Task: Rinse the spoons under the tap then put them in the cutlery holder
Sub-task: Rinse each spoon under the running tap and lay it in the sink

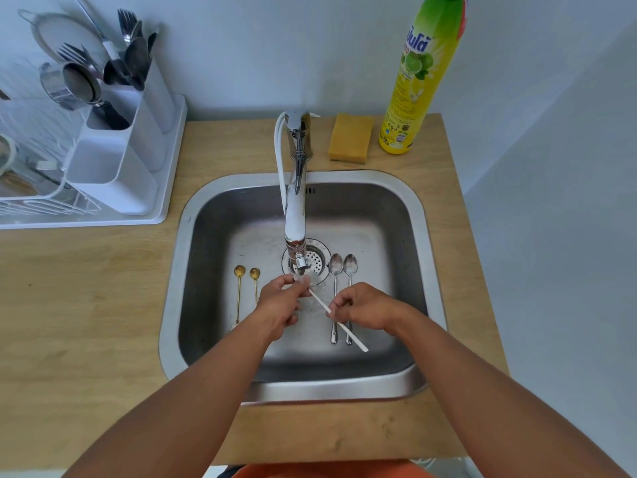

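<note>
Under the tap (295, 215), left hand (280, 307) and right hand (360, 307) both pinch a white spoon (339, 324) mid-sink (418, 215), between gold spoons (246, 291) and silver spoons (342, 270)

The white spoon (339, 322) has its bowl hidden behind the left hand (281, 305) and blurred by water. One gold spoon (255, 282) loses its handle behind that wrist. The detergent bottle (422, 81) and dish rack (31, 188) are cut off by the picture's edges.
</note>
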